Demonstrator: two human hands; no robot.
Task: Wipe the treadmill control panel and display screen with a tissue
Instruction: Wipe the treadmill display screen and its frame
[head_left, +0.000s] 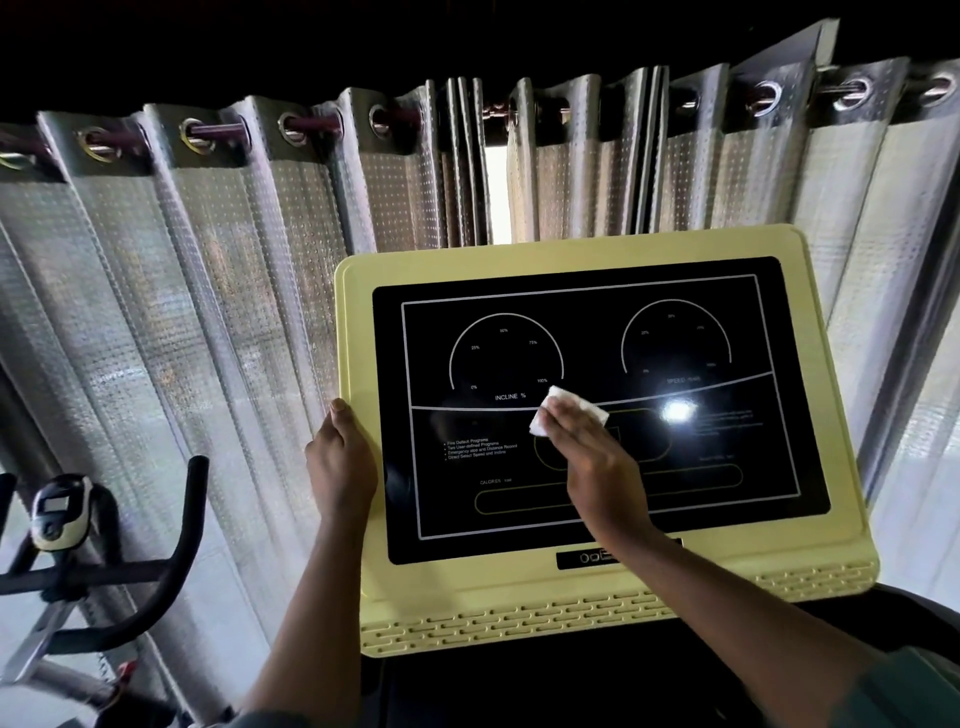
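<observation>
The display screen (597, 405) is serving as the landmark; it is lying as a black rectangle inside the pale yellow control panel (831, 545), with its long axis running left to right across the view, tilted slightly down toward the right; the right hand (587, 452) is lying flat on the screen near its centre, fingers extended together and pressing a folded white tissue (563, 408) against the glass, just below the curved dividing line and just right of the INCLINE dial (506, 353); the tissue is projecting past the fingertips toward the screen's upper edge; the left hand (340, 462) is closing around the panel's left edge, just outside the screen, thumb on the front face, apparently steadying the housing; the two hands are apart, with the screen's left third between them; a bright glare spot (678, 411) is showing on the glass to the right of the tissue; judged from this position, the wiping hand is nearer every unwiped area, and strokes along the long axis would be covering the screen before the yellow border and the vent slots (519, 618) below it; an exercise bike (78, 545) is standing well left of the screen, in front of silver curtains (208, 286)
</observation>
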